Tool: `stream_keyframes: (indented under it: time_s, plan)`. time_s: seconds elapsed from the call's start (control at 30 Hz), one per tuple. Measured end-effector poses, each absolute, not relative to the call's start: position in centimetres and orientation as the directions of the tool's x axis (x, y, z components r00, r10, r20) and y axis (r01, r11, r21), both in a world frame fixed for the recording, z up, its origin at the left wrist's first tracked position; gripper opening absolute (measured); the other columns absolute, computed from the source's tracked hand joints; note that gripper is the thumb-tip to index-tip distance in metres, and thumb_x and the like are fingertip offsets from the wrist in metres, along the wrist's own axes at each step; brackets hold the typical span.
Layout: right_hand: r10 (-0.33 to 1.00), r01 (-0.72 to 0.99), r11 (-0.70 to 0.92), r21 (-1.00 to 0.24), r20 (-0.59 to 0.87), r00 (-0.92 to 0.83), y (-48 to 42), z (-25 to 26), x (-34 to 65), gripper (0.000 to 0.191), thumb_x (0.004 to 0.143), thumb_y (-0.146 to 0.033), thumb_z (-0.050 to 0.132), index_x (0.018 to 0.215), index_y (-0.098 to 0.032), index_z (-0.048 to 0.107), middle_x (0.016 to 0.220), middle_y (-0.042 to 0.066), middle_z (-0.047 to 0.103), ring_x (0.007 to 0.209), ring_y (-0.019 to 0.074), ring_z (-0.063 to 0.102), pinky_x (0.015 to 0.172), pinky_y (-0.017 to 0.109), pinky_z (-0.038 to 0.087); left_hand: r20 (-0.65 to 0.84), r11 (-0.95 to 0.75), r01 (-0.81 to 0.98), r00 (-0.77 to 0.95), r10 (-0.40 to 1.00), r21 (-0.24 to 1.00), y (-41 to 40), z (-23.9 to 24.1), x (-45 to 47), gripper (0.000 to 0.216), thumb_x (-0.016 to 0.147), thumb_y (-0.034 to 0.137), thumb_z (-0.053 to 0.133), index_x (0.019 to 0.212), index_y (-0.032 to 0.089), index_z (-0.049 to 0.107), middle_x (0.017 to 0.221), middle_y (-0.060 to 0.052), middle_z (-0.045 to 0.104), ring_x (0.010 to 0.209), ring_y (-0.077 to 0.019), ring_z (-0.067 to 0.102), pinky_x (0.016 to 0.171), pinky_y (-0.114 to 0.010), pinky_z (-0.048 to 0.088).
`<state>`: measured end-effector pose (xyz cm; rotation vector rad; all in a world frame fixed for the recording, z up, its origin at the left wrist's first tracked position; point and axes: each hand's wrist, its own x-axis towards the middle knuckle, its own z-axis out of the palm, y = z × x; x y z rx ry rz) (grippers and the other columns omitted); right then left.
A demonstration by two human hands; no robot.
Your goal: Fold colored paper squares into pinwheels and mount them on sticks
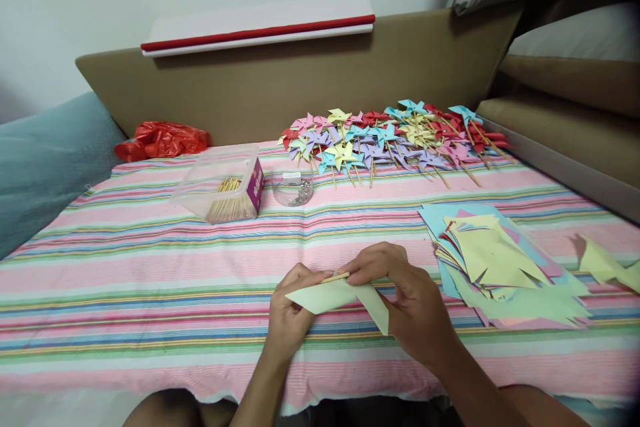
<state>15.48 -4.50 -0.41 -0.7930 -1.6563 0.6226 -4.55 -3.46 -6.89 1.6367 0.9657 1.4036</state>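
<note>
My left hand [289,310] and my right hand [407,297] meet low in the middle of the view, over the striped cloth. Both pinch a pale green cut paper square [340,299] with its points folded inward. A thin wooden stick [336,277] lies between the fingertips of both hands, at the top of the paper. The fingers of both hands are closed.
A stack of cut coloured paper squares [500,260] lies right of my hands. A heap of finished paper pinwheels [395,137] sits at the back. A clear box of sticks [227,185], a small clear tub of pins [294,188] and a red plastic bag [163,140] stand further left.
</note>
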Motion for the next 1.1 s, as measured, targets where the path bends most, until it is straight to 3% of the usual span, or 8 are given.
stream_keyframes:
  time_s: [0.23,0.43,0.67,0.87,1.1]
  plan:
    - [0.749,0.196,0.662,-0.724,0.647,-0.141,-4.6,-0.5,15.2,0.026,0.087,-0.005,0.065,0.096,-0.029,0.068,0.098,-0.001,0.076,0.095,0.021,0.067,0.089,0.042,0.045,0.43,-0.437,0.073,0.097,0.898,0.896,-3.4,-7.2,-4.8,0.023,0.088,0.028,0.071,0.108,0.029,0.08,0.082,-0.004,0.065,0.072,-0.0173,0.063,0.064,-0.028,0.052]
    - [0.711,0.327,0.691,-0.644,0.687,-0.149,-4.8,-0.5,15.4,0.023,0.088,-0.006,0.064,0.095,-0.027,0.068,0.111,0.003,0.069,0.104,0.0223,0.064,0.087,0.042,0.045,0.441,-0.446,0.103,0.07,0.895,0.889,-3.4,-7.1,-4.8,0.02,0.085,0.028,0.075,0.104,0.03,0.081,0.081,-0.003,0.066,0.071,-0.0169,0.063,0.064,-0.028,0.051]
    - [0.713,0.354,0.675,-0.647,0.695,-0.088,-4.6,-0.3,15.1,0.019,0.088,-0.012,0.067,0.102,-0.025,0.064,0.105,0.005,0.067,0.103,0.0232,0.062,0.087,0.043,0.047,0.532,-0.53,0.131,0.019,0.847,0.838,-3.5,-6.8,-4.6,0.026,0.085,0.025,0.076,0.109,0.031,0.08,0.078,-0.002,0.063,0.068,-0.0149,0.06,0.058,-0.025,0.047]
    - [0.622,0.458,0.738,-0.496,0.763,-0.176,-4.5,-0.1,15.5,0.029,0.089,-0.008,0.066,0.111,-0.028,0.066,0.105,0.005,0.069,0.102,0.0242,0.06,0.085,0.044,0.046,0.603,-0.586,0.206,-0.026,0.797,0.784,-3.6,-6.6,-4.5,0.025,0.084,0.028,0.077,0.108,0.031,0.08,0.075,-0.001,0.061,0.064,-0.0143,0.058,0.056,-0.025,0.045]
    - [0.577,0.506,0.766,-0.397,0.772,-0.266,-4.7,0.2,16.2,0.03,0.09,-0.002,0.062,0.107,-0.026,0.068,0.106,0.005,0.072,0.104,0.0246,0.058,0.086,0.046,0.043,0.612,-0.595,0.214,-0.019,0.79,0.775,-3.7,-6.4,-4.4,0.023,0.082,0.026,0.079,0.105,0.032,0.081,0.073,0.0,0.06,0.062,-0.0137,0.057,0.055,-0.025,0.044]
